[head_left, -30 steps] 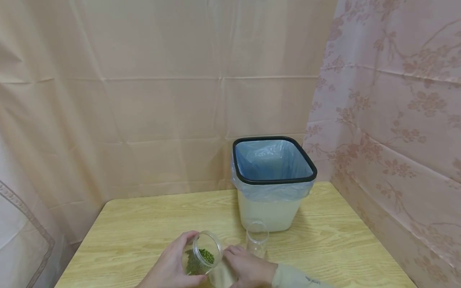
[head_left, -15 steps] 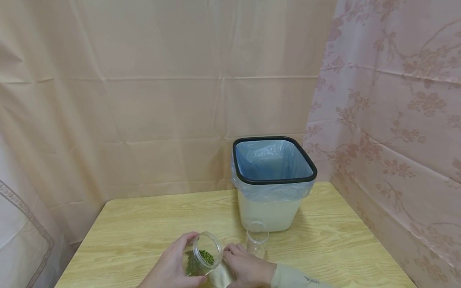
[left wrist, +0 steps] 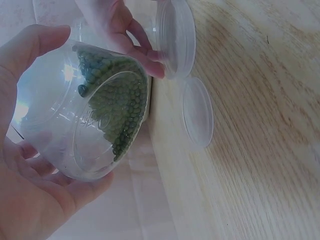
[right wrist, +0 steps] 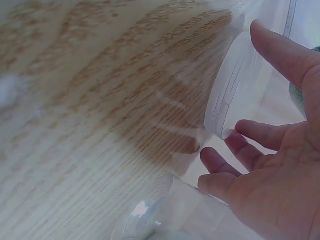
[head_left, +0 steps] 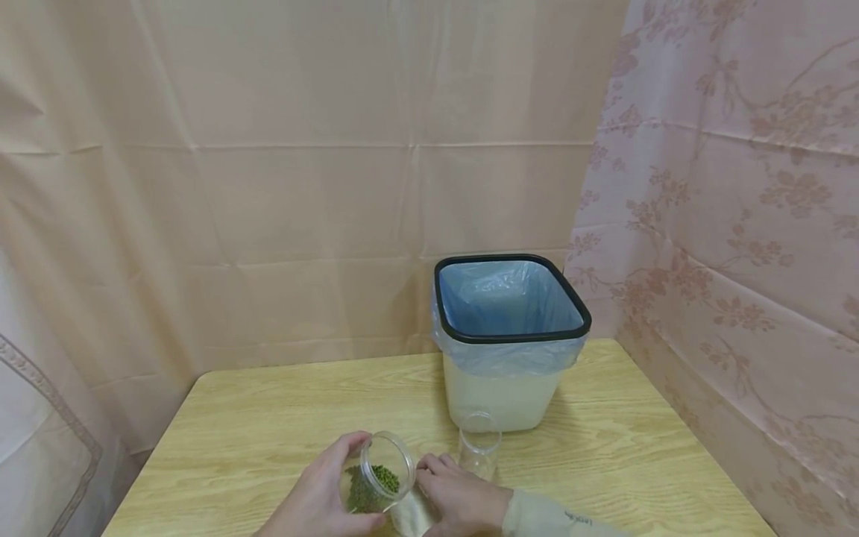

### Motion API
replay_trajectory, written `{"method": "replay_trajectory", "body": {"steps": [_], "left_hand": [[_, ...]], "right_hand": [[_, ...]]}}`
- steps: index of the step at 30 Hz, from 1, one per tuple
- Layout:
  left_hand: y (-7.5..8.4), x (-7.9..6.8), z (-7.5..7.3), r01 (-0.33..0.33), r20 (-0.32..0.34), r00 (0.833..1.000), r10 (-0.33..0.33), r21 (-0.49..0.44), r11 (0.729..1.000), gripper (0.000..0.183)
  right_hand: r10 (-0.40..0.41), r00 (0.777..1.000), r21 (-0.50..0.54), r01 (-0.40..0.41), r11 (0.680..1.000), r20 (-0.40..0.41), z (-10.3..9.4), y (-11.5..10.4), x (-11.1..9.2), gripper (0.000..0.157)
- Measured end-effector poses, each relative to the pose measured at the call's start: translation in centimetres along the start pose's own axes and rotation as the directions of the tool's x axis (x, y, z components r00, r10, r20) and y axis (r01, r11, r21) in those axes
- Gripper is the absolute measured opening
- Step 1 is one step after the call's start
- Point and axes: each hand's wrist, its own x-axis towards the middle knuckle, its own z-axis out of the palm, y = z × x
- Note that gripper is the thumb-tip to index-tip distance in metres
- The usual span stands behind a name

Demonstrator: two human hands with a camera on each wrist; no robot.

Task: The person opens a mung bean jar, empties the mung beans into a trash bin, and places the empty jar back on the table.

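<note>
My left hand (head_left: 329, 492) grips a clear plastic jar (left wrist: 55, 135), thumb on one side and fingers on the other. The jar is tilted, its uncovered mouth facing up and to the right in the head view. Small green beans (head_left: 385, 479), which look like mung beans, are heaped along its lower side. Close by on the right, my right hand (head_left: 463, 496) holds a second clear plastic container (right wrist: 232, 87) with a pale, ribbed round end low at the table. What this container holds cannot be made out. A clear round lid (left wrist: 198, 112) lies beside it.
A tall clear cup (head_left: 480, 440) stands just beyond my right hand. Behind it is a pale bin (head_left: 499, 391) with a black rim and a blue liner bag. Curtains hang behind and to the right of the wood-grain table (head_left: 268, 425).
Hardly anything differs. Both hands keep their grip, and the tilted jar stays in place; the right forearm has shifted very slightly.
</note>
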Motion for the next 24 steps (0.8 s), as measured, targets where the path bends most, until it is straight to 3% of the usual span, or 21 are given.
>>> {"method": "replay_trajectory", "body": {"steps": [10, 13, 16, 20, 24], "left_hand": [[0.2, 0.2, -0.2, 0.006, 0.001, 1.000, -0.006, -0.008, 1.000, 0.101], [0.1, 0.3, -0.4, -0.025, -0.004, 1.000, 0.025, -0.006, 1.000, 0.098], [0.2, 0.5, -0.7, -0.068, -0.018, 0.998, 0.068, 0.015, 0.998, 0.095], [0.5, 1.0, -1.3, -0.114, -0.035, 0.993, 0.116, 0.049, 0.992, 0.096], [0.9, 1.7, -2.0, -0.170, -0.047, 0.984, 0.174, 0.074, 0.983, 0.098]], "right_hand": [[-0.010, 1.000, 0.007, 0.010, 1.000, 0.027, -0.4, -0.1, -0.1, 0.073], [-0.010, 0.999, 0.028, 0.009, 1.000, 0.035, -0.6, -0.2, -0.2, 0.077], [-0.019, 0.999, 0.049, 0.018, 0.999, 0.029, -1.1, -0.5, -0.4, 0.070], [-0.060, 0.997, 0.065, 0.057, 0.996, 0.039, -2.5, -0.9, -0.6, 0.061], [-0.108, 0.992, 0.085, 0.102, 0.991, 0.071, -4.2, -1.0, -0.7, 0.062]]}}
